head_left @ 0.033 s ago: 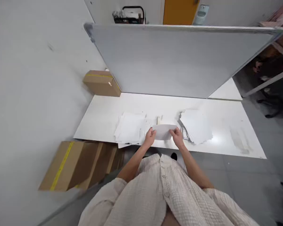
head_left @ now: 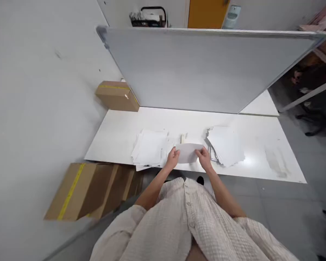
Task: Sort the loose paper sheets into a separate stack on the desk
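Observation:
Between my two hands a sheet of white paper [head_left: 187, 153] is stretched above the front edge of the white table. My left hand [head_left: 173, 158] pinches its left edge, and my right hand [head_left: 203, 158] pinches its right side near the upper corner. To the left lies a loose stack of white paper [head_left: 149, 148] with uneven edges. A second stack of paper [head_left: 226, 145] is fanned out to the right of my right hand. Just beyond the held sheet, a small beige object [head_left: 182, 138] rests on the table; its kind is unclear.
The white table [head_left: 260, 145] backs onto a tall whiteboard-like panel [head_left: 190, 72]. At its far left end sits a cardboard box [head_left: 118, 97]. More cardboard boxes [head_left: 70, 192] with yellow tape stand below left. A grey marked patch [head_left: 276, 161] shows on the table's right.

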{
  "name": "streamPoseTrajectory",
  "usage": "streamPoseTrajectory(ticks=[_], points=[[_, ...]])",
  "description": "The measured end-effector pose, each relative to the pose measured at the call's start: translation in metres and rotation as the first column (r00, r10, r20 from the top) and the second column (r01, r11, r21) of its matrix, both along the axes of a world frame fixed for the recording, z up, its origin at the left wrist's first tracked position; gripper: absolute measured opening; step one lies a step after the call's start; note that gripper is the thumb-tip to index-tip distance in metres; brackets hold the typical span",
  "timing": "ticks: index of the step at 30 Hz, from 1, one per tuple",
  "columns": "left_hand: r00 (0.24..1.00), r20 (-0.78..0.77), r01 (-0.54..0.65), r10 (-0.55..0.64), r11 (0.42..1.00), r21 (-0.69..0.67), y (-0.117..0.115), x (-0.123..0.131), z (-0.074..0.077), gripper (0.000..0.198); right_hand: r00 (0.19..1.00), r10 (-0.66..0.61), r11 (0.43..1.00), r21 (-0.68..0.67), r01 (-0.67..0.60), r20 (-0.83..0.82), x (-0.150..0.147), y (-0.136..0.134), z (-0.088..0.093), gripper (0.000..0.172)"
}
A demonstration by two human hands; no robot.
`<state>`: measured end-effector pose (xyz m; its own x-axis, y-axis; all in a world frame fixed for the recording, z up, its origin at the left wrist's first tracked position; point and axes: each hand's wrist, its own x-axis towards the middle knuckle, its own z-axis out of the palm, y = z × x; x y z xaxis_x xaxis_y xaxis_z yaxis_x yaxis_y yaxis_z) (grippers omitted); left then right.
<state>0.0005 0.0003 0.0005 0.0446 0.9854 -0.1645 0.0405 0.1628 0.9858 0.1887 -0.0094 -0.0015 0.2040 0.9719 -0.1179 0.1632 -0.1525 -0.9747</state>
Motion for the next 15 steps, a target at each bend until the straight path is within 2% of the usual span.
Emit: streamPoseTrajectory(ticks=[4, 6, 8, 11, 15], points=[[1.000, 0.014, -0.022, 0.022, 1.000, -0.003, 0.002, 0.001, 0.003, 0.032, 1.000, 0.004, 1.000, -0.004, -0.004, -0.010, 0.001, 0.000, 0.001, 0.027], [0.997, 0.070, -0.036, 0.036, 0.999, -0.002, 0.004, 0.002, 0.004, 0.032, 0.999, 0.023, 1.000, -0.009, -0.023, -0.037, 0.004, -0.001, 0.003, 0.032], [0.987, 0.145, -0.070, 0.071, 0.997, -0.010, 0.007, 0.002, 0.002, 0.032, 0.996, 0.087, 0.994, -0.070, -0.089, -0.034, 0.007, -0.004, 0.004, 0.036], [0.963, 0.214, -0.146, 0.163, 0.985, -0.095, 0.007, 0.005, -0.006, 0.029, 0.981, 0.191, 0.959, -0.215, -0.182, 0.020, 0.013, -0.013, -0.001, 0.037], [0.963, 0.177, -0.152, 0.203, 0.952, -0.265, -0.001, 0.013, -0.023, 0.029, 0.983, 0.160, 0.950, -0.284, -0.130, 0.085, 0.019, -0.029, -0.017, 0.037]])
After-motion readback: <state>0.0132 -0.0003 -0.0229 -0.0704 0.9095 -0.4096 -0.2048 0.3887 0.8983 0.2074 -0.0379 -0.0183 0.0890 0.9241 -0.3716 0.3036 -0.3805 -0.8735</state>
